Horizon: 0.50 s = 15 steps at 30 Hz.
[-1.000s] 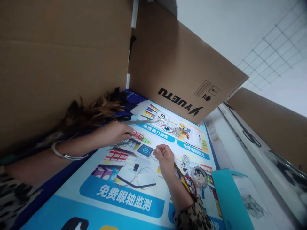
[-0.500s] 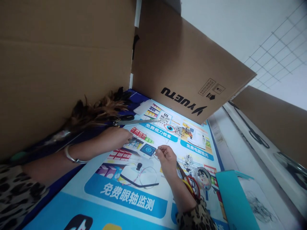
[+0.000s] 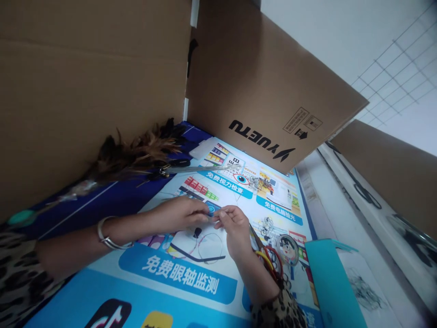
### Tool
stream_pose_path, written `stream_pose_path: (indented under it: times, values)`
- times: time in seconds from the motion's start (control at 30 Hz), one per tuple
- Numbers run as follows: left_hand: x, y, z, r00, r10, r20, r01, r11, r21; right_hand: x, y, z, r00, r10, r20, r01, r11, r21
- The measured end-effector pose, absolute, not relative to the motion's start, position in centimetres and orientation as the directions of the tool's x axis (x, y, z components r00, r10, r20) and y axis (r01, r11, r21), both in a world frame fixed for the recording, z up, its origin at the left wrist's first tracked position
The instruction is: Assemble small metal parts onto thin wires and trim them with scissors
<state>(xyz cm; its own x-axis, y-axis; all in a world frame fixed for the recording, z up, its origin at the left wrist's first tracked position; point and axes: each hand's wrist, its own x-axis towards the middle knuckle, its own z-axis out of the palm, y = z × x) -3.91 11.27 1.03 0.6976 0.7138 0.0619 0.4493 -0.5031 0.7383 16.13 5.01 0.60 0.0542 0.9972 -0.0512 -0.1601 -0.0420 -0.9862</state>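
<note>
My left hand (image 3: 186, 213), with a silver bangle at the wrist, reaches across the printed poster (image 3: 180, 284). Its fingertips pinch close to those of my right hand (image 3: 235, 230), and the two hands nearly touch. Whatever lies between the fingertips is too small to make out; it may be a thin wire. Just below the hands, a thin wire loop (image 3: 210, 248) rests on the poster. Scissors (image 3: 269, 262) with red and yellow handles lie beside my right wrist, partly hidden by it. A round clear dish (image 3: 287, 249) sits to their right.
Cardboard panels (image 3: 273, 82) stand at the back and left. A feather duster (image 3: 143, 146) lies along the left side. Thin metal rods (image 3: 208, 168) lie at the back, near small tangles of dark wire (image 3: 268, 228). At the right is a teal box (image 3: 331, 282).
My left hand has moved right and slightly down, bringing its fingertips to my right hand's. My right hand has stayed nearly in place. The view has shifted slightly.
</note>
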Motion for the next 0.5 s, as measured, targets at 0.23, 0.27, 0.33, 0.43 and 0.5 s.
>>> stream_pose_path:
  times: [0.23, 0.27, 0.33, 0.43, 0.5]
  values:
    - [-3.2, 10.6, -0.3, 0.671, 0.741, 0.037, 0.552, -0.532, 0.642, 16.9, 5.6, -1.1, 0.042, 0.999, -0.011, 0.169, -0.018, -0.986]
    - [-3.4, 10.8, -0.3, 0.663, 0.747, 0.054, 0.554, -0.538, 0.636, 17.1, 5.7, -1.3, 0.037, 0.999, 0.021, 0.264, 0.010, -0.965]
    - [-3.9, 11.3, -0.5, 0.646, 0.759, 0.078, 0.556, -0.538, 0.633, 17.4, 5.9, -1.4, -0.009, 0.995, 0.101, 0.463, 0.094, -0.881]
    - [-4.3, 11.8, -0.8, 0.638, 0.765, 0.089, 0.555, -0.537, 0.636, 17.8, 5.9, -1.3, -0.136, 0.967, 0.213, 0.682, 0.247, -0.688]
    - [-4.4, 11.9, -1.0, 0.642, 0.761, 0.091, 0.550, -0.541, 0.636, 17.9, 5.8, -1.4, -0.207, 0.948, 0.242, 0.738, 0.314, -0.598]
